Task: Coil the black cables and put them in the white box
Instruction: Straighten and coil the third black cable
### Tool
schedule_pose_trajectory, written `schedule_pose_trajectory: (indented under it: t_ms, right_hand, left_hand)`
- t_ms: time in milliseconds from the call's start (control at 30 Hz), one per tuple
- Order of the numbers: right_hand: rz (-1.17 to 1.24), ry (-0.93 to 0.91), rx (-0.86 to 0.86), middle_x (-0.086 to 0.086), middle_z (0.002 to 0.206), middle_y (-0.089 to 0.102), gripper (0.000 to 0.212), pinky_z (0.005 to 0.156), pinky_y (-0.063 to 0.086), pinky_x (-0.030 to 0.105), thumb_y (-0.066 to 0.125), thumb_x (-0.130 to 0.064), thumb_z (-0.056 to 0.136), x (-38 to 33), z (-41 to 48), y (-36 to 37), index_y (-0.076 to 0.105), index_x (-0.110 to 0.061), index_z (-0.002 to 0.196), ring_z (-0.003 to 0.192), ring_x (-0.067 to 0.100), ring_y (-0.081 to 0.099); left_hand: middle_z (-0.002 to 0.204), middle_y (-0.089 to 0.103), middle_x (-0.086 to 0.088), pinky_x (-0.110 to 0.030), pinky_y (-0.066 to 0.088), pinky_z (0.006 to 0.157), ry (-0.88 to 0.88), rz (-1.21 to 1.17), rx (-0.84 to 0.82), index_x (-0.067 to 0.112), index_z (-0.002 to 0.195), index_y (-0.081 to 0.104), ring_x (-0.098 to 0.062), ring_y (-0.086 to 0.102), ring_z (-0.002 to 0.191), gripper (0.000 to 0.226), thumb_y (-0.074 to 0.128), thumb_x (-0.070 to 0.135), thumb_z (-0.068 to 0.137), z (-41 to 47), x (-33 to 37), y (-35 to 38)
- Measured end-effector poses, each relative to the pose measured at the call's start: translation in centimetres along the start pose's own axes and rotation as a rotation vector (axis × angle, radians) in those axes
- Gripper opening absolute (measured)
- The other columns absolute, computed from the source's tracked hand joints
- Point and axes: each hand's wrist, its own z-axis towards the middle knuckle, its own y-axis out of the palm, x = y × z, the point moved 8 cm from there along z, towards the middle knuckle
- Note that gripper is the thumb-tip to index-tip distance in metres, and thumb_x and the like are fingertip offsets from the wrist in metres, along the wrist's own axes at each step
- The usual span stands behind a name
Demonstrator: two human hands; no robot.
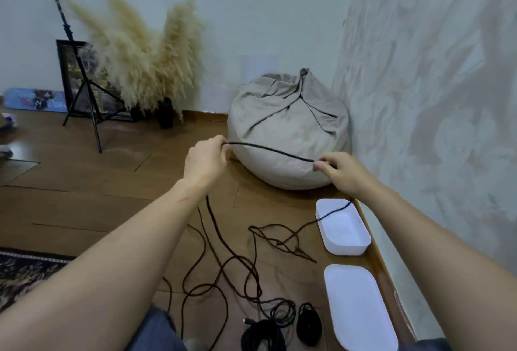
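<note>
Coiled bundles: 2 black coils on the floor by the knees, nearest the cam; not yet in the box.
Held cable: one stretch pulled near-taut in the air betw. both hands, in front of the bean bag. Its tail seems to drop behind the right hand and cross the box.
Loose cables: sprawled on the floor below the arms, strands crossing, w/ a snarl just beside the box.
Snarl risk: prob. tightens into a knot if the held stretch is hauled in before it's shaken loose. Crossing strands could also drag the finished coils.
White box: open, on the floor by the wall, a cable draped over its rim.
Box risk: a tug on that draped length could slide or tip the box, since it looks light.
Left hand: fingers closed together, pinching the cable end.
Right hand: fingers curled, pinching the cable; thumb side hidden.
White lid: flat, near the box; could be a 2nd box, can't tell.
</note>
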Motion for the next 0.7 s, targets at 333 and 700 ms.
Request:
schedule_pose_trajectory:
  t_ms: [333, 700]
  right_hand:
    - [0.049, -0.070, 0.094, -0.001, 0.077, 0.067, 0.024, 0.075, 0.046, 0.037, 0.056, -0.038, 0.101, -4.4, 0.8, -1.7, 0.074, -0.022, 0.098, 0.077, 0.016, 0.059]
    - [-0.011, -0.060, 0.093, -0.006, 0.065, 0.057, 0.023, 0.063, 0.038, 0.029, 0.056, -0.035, 0.101, -4.1, 0.8, -2.2, 0.073, -0.020, 0.097, 0.068, 0.012, 0.053]
  left_hand:
    - [0.141, 0.055, 0.001, -0.038, 0.044, 0.091, -0.022, -0.336, -0.043, 0.030, 0.158, 0.022, -0.028, 0.057, 0.122, 0.062, 0.053, 0.031, 0.104, -0.5, 5.0, 1.0]
    - [0.086, 0.071, 0.009, -0.040, 0.056, 0.081, 0.071, -0.468, 0.085, 0.039, 0.146, 0.043, -0.012, 0.069, 0.079, 0.043, 0.044, 0.023, 0.106, -0.5, 5.3, -0.6]
